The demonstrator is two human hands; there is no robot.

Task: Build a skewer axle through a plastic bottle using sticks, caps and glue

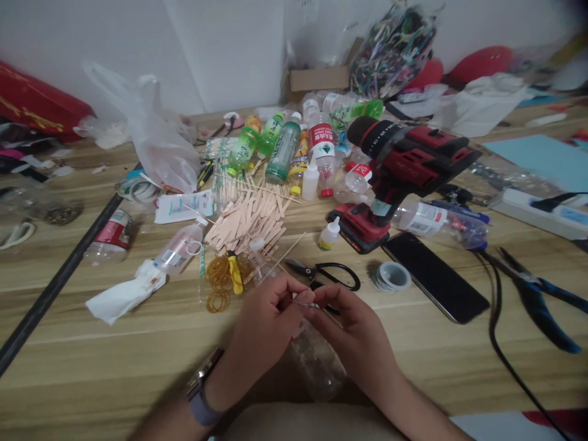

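Note:
My left hand (266, 321), with a watch on its wrist, and my right hand (361, 327) meet above the table's front edge. Both are closed in a pinch on a thin, greyish wire-like strand (303, 304); its exact kind is too small to make out. Under them lies a clear plastic bottle (316, 361) on its side, its middle partly hidden by my fingers. A thin wooden stick (287, 252) slants out just beyond my fingertips. Close behind are black-handled scissors (337, 269), partly covered by my right hand.
Popsicle sticks (250, 217) are heaped ahead, with rubber bands (219, 275) at their left. A red cordless drill (390, 177) stands upright at right, near a phone (436, 275), a tape roll (391, 277) and pliers (535, 294). Bottles (282, 147) crowd the back; a black rod (68, 266) crosses the left.

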